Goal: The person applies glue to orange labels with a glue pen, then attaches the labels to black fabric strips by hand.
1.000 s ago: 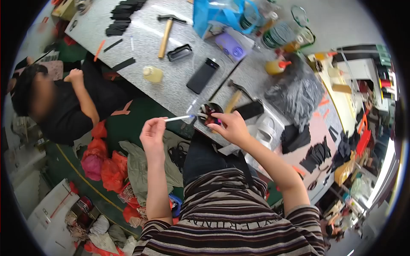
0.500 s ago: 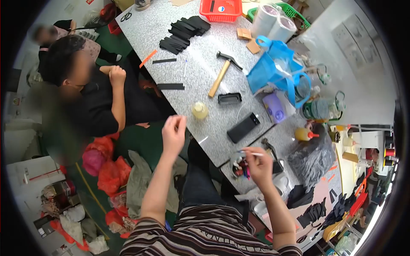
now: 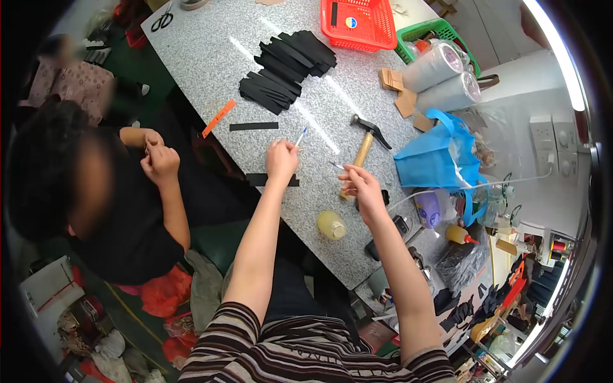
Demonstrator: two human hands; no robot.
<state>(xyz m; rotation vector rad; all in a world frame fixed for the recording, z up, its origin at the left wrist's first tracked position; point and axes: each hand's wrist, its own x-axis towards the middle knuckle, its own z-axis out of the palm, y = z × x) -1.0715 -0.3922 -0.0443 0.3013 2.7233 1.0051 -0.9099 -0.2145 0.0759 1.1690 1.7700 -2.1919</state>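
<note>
Thin white stick [image 3: 337, 166], blue at its free tip, pinched between the thumb and fingertips of the right hand [image 3: 364, 188] and held just above the speckled grey table [image 3: 211, 57]. Its long axis ran nearly level across the view, and the tip pointed left towards the left hand [image 3: 282, 159]. A second stick [image 3: 300, 136] of the same kind lay on the table with its long axis running away from the person, blue end farthest. The left hand's fingers were bunched over its near end; whether they pinched it or only touched it could not be told. The two hands were near each other but apart.

Under the left wrist lay a short black strip [image 3: 262, 180]. Just beyond the right hand was a hammer [image 3: 364, 145], its wooden handle pointing towards the person and its dark head away. A pale yellow bottle [image 3: 332, 225] stood on the table between the two forearms. A single black strip [image 3: 254, 126] and an orange strip [image 3: 218, 118] lay to the left of the second stick, with a pile of black strips [image 3: 287, 70] farther off. At the table's far end were a red basket [image 3: 357, 22] and plastic-wrapped rolls [image 3: 440, 67]. A blue bag [image 3: 437, 159] stood to the right of the hammer. A seated co-worker in black [image 3: 128, 217] was at the table's left edge, with both hands [image 3: 158, 159] held together near the chest
</note>
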